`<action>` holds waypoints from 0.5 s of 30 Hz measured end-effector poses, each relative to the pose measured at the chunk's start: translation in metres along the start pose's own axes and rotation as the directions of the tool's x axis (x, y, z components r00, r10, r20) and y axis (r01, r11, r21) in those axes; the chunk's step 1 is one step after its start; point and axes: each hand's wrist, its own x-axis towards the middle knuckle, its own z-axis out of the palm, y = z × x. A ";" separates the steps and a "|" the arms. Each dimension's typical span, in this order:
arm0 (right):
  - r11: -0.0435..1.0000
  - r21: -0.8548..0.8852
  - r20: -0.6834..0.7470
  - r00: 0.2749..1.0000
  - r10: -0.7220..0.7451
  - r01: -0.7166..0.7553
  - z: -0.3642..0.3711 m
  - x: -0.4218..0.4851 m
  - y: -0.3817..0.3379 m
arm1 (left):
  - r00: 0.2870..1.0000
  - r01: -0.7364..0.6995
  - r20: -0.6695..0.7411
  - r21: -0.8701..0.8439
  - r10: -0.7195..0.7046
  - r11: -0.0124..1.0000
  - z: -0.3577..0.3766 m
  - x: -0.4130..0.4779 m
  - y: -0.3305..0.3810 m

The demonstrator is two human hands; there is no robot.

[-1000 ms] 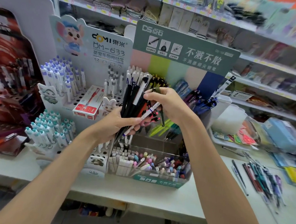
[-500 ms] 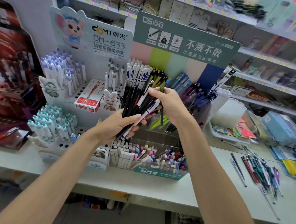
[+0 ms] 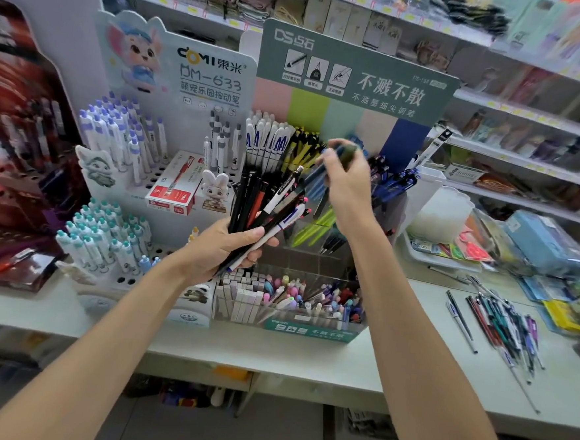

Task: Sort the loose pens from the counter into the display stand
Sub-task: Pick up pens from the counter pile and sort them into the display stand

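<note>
Green-headed display stand (image 3: 357, 73) with pastel stripes, mostly black pen bundle (image 3: 262, 197), blurred pen (image 3: 344, 153) perhaps dark green, white counter (image 3: 272, 349)

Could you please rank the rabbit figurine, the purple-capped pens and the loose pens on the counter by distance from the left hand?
1. Rabbit figurine, just behind the left hand.
2. Purple-capped pens, farther up to the left.
3. Loose pens, far right on the counter.

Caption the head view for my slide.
Left hand grips a pen bundle; right hand holds one dark pen at the display stand; loose pens lie on the counter.
</note>
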 end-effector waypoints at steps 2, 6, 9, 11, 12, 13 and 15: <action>0.976 0.209 -0.122 0.989 0.081 -0.054 -0.003 0.000 -0.007 | 0.999 0.009 -0.052 0.011 -0.008 1.000 -0.003 -0.002 -0.004; 0.937 0.339 -0.172 0.974 0.146 -0.080 -0.007 -0.019 0.004 | 0.970 0.021 -0.243 0.001 -0.021 1.000 -0.014 -0.004 -0.011; 0.976 0.206 -0.129 0.987 0.100 -0.072 -0.001 -0.046 0.032 | 0.953 0.006 -0.304 0.023 0.001 1.000 -0.018 -0.007 -0.016; 0.988 0.113 -0.128 0.985 0.120 -0.106 0.007 -0.063 0.048 | 0.947 0.008 -0.322 0.050 0.008 0.999 -0.020 -0.008 -0.020; 0.988 0.095 -0.143 0.981 0.133 -0.121 0.011 -0.068 0.057 | 0.947 0.012 -0.320 0.058 0.007 0.998 -0.020 -0.009 -0.022; 0.987 0.098 -0.164 0.976 0.144 -0.129 0.015 -0.072 0.064 | 0.949 0.015 -0.315 0.064 0.006 0.998 -0.021 -0.009 -0.024; 0.985 0.120 -0.209 0.967 0.146 -0.122 0.022 -0.073 0.076 | 0.950 0.025 -0.314 0.076 0.000 0.997 -0.021 -0.010 -0.028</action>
